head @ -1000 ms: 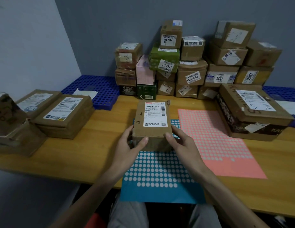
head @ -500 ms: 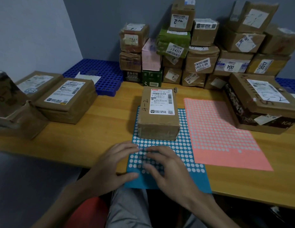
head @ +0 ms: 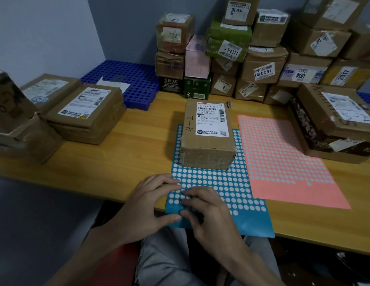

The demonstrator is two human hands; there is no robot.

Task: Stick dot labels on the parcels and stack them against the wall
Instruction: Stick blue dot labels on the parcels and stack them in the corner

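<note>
A brown parcel (head: 206, 149) marked "4-2", with a white shipping label on top, sits on the far half of a blue dot-label sheet (head: 227, 182) on the wooden table (head: 128, 153). My left hand (head: 146, 205) rests flat on the sheet's near left corner, fingers and thumb pressing it down. My right hand (head: 211, 213) is beside it, thumb and forefinger curled and pinching at a dot label near the sheet's front. A pink dot-label sheet (head: 283, 162) lies to the right. Stacked parcels (head: 262, 65) stand against the back wall.
A large flat box (head: 334, 124) sits at the table's right, touching the pink sheet's far edge. Several brown parcels (head: 87, 114) lie at the table's left. A blue perforated pallet (head: 128, 79) lies behind them in the corner.
A second ago both hands held the parcel by its sides. They let it go onto the blue sheet and dropped to the sheet's near edge, where they stay.
</note>
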